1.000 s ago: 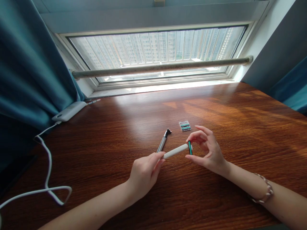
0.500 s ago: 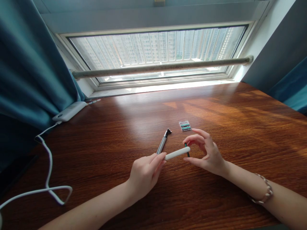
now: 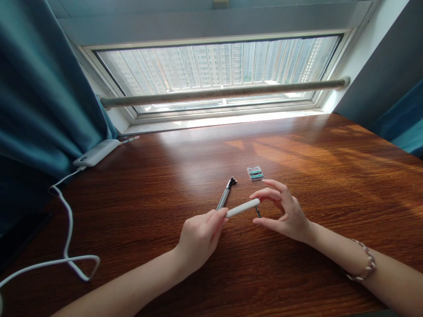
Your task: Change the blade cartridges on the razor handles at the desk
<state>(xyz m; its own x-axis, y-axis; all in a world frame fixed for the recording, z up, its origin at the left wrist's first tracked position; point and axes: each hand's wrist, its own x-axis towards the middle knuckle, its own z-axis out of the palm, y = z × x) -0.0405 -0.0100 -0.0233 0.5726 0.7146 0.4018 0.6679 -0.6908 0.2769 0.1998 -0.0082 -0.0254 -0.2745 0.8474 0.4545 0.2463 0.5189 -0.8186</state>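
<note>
white handle slants between the hands, left one gripping.

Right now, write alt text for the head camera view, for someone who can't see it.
A left hand holds a white handle, its tip overlapping a small dark piece pinched in the right hand, above a wooden table. Beyond them on the table lie a silver-and-black stick and a small clear case; a window is behind.
</note>
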